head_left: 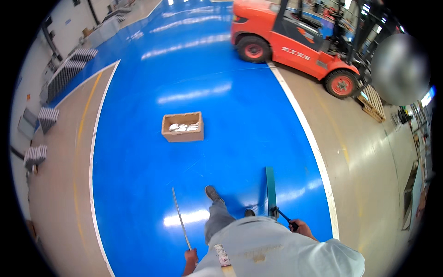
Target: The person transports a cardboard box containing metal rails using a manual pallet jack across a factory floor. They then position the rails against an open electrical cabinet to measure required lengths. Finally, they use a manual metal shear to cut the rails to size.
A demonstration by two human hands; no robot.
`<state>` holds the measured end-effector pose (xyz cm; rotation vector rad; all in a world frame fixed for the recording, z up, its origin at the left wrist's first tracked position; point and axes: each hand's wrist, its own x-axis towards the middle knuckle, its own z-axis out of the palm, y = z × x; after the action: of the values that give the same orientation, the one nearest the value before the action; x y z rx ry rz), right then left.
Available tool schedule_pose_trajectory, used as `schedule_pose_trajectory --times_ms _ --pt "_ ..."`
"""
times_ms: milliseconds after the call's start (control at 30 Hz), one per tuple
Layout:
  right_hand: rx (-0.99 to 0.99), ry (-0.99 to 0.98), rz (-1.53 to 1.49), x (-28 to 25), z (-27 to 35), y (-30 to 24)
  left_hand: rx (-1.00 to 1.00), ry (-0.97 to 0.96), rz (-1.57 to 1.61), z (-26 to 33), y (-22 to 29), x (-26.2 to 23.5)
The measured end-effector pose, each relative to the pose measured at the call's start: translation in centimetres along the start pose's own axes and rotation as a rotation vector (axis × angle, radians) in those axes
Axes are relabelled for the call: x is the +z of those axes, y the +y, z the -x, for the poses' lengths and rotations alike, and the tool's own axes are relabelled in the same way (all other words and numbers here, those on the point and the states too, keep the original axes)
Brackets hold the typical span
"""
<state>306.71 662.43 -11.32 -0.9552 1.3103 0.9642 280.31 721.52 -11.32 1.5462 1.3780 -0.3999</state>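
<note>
My left hand [190,255] is closed around the lower end of a long thin metal rod [181,219], which points forward over the floor. On the right, my right hand [300,227] grips a black handle [287,219]. The handle runs toward the near end of a long flat green bar [271,188]; my shirt hides part of that end, and I cannot tell what the whole thing is. An open cardboard box [183,136] with white pieces inside stands on the floor ahead, apart from both hands.
Blue floor [138,175] runs ahead between white lines. At the far right stands a red forklift [295,48], with a wooden pallet [372,102] by its front. Striped grey stacks [69,74] line the left wall. A blurred grey round patch covers the upper right.
</note>
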Motion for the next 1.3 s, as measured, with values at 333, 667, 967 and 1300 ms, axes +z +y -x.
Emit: schedule_pose_trajectory --times_ms 333,667,967,1300 --pt "0.056 0.056 0.177 27.7 3.4 -20.4 -0.172 0.121 0.238 -21.0 18.0 -7.3" --pt "0.002 -0.019 0.221 53.7 -1.0 -36.4 -0.009 0.328 0.279 -36.5 41.3 -20.7" --pt "-0.277 -0.056 0.487 71.4 -0.2 -46.4 -0.225 0.265 0.442 -44.6 58.9 -20.4" --pt "-0.289 -0.031 0.372 92.8 -0.8 -59.4 -0.231 0.206 0.206 -57.6 75.5 -18.5"
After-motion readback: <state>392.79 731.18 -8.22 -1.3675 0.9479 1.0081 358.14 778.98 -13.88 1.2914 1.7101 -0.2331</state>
